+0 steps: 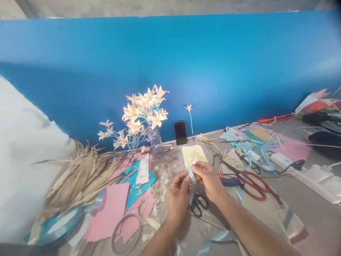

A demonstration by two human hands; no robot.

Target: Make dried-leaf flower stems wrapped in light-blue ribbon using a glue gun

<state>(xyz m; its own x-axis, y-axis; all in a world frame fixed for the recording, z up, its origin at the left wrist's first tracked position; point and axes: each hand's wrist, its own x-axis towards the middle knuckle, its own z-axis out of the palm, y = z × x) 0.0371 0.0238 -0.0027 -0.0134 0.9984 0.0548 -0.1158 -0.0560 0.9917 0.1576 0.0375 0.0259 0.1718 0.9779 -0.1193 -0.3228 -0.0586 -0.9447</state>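
Both hands meet over the middle of the table. My left hand (178,195) is closed, its thumb and fingers pinching a light-blue ribbon (190,174). From the other side my right hand (209,179) pinches the ribbon's upper end, close to a small pale tip, perhaps a flower, that is too blurred to make out. Below the hands lie black-handled scissors (197,210), partly covered by the ribbon. Just behind the fingers is a square of pale yellow paper (198,151). A blue-handled tool (229,181) lies right of my right hand, beside large red-handled scissors (257,190).
At left, dried husks (71,177), pink paper (110,209), a tape roll (114,234) and a ribbon spool (62,224). Pale flowers (145,106) stand in a clear vase (155,142). A phone (180,133) and single flower (189,110) lean on the blue wall. A power strip (306,177) lies right.
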